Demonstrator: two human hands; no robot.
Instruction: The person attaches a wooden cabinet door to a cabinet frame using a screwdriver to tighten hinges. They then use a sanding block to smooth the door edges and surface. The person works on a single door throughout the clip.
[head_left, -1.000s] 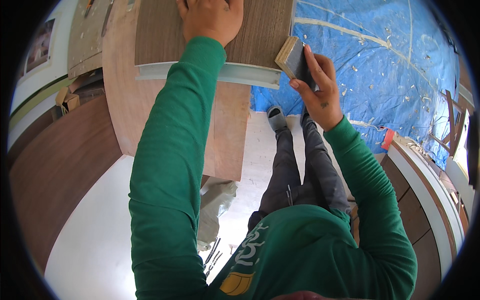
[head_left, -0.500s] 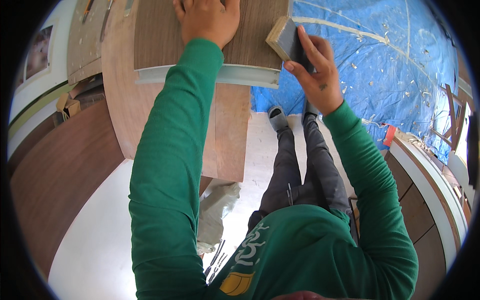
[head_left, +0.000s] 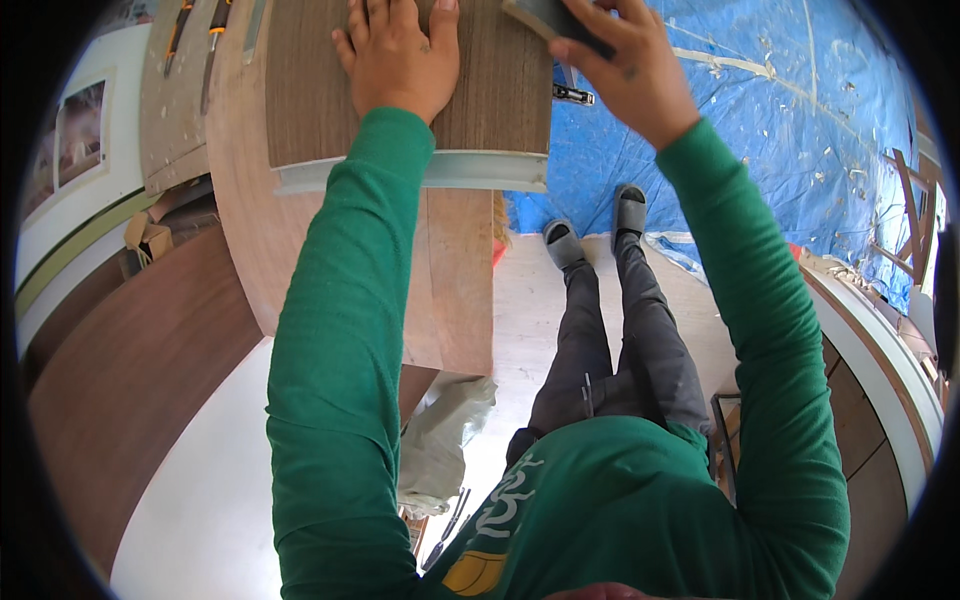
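Note:
My left hand lies flat, fingers spread, on a brown wood-grain panel with a pale metal-like strip along its near edge. In my right hand is a sanding block, dark on its face and pale along its side. My thumb and fingers grip it over the panel's right edge, near the top of the picture. Whether the block touches the panel, I cannot tell. Below it, a metal hinge sticks out from the panel's right side.
The panel rests on a light wooden worktop. Orange-handled tools lie at the far left. Blue tarpaulin, littered with pale scraps, covers the floor at the right. A bag sits under the worktop, and brown boards stand left.
My right hand has moved the sanding block farther away and slightly left, onto the panel's edge side. The hinge has come into sight. My left hand stays on the panel with its fingers more visible.

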